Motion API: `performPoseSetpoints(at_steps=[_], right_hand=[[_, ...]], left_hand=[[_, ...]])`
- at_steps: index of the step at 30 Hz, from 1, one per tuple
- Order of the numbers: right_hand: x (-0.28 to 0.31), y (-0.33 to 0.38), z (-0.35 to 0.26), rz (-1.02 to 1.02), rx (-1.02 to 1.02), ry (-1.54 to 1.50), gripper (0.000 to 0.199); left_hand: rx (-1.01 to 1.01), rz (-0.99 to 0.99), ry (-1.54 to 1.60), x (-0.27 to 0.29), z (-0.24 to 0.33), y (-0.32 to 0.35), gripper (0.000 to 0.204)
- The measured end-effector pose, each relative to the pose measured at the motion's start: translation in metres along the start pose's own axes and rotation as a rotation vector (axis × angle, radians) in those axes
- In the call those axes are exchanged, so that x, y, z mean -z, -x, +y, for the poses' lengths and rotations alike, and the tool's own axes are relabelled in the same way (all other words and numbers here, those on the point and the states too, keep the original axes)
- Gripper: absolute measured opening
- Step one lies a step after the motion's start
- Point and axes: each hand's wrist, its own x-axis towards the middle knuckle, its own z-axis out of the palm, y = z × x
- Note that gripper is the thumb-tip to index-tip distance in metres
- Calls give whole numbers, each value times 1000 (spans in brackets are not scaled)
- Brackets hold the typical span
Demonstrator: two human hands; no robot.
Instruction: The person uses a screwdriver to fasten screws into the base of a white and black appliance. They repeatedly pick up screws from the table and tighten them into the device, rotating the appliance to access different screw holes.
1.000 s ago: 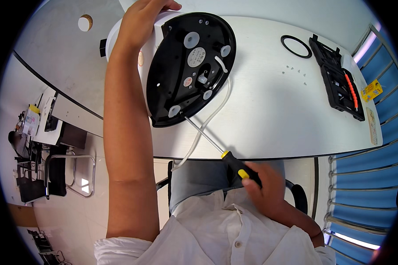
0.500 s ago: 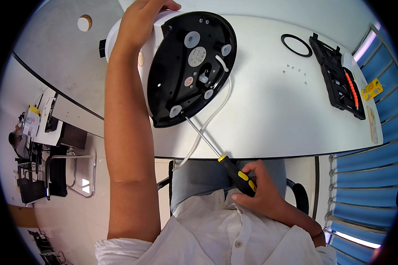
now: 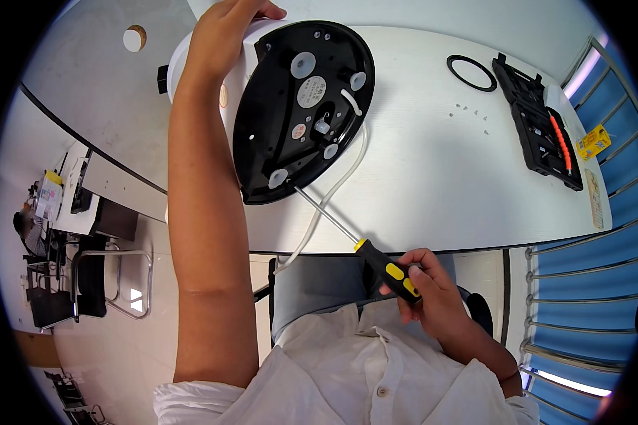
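An appliance with a white body and a black oval base plate (image 3: 276, 117) lies tipped on the table, its underside facing me. Suction cups, round labels and a white power cord (image 3: 340, 188) show on that side. My left hand (image 3: 227, 35) grips the far left part of the white body; some of its fingers are hidden. My right hand (image 3: 432, 290) is closed round the black and yellow handle of a screwdriver (image 3: 388, 270). The metal shaft slants up to the left, its tip at the plate's near edge, beside a suction cup. Whether it sits in a screw head, I cannot tell.
Several small screws (image 3: 475, 113) lie scattered on the white table (image 3: 432, 191). Behind them are a black ring (image 3: 471, 73) and an open black tool case (image 3: 539, 131) with an orange flexible shaft (image 3: 560, 144). A small yellow box (image 3: 593, 142) stands by the railing at right.
My right hand's fingers have shifted on the screwdriver handle, and the handle has moved slightly right and down. The black base has shifted slightly left. My left hand stays on the appliance.
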Motion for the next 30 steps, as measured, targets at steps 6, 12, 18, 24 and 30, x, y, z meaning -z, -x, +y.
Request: performPoseSetpoints(at_steps=[6, 12, 18, 24, 30], right_hand=[[-9, 1, 12, 38, 192, 453, 38], [-11, 4, 12, 169, 615, 1085, 45], [-8, 6, 8, 200, 618, 991, 36], [-3, 2, -4, -26, 18, 77, 26], [-10, 1, 7, 46, 248, 456, 33]], left_hand=[[36, 9, 14, -1, 3, 1, 37], [-35, -1, -10, 2, -1, 2, 37], [-30, 13, 4, -2, 3, 3, 37], [-23, 0, 11, 0, -1, 1, 37], [-31, -11, -22, 0, 1, 1, 36]])
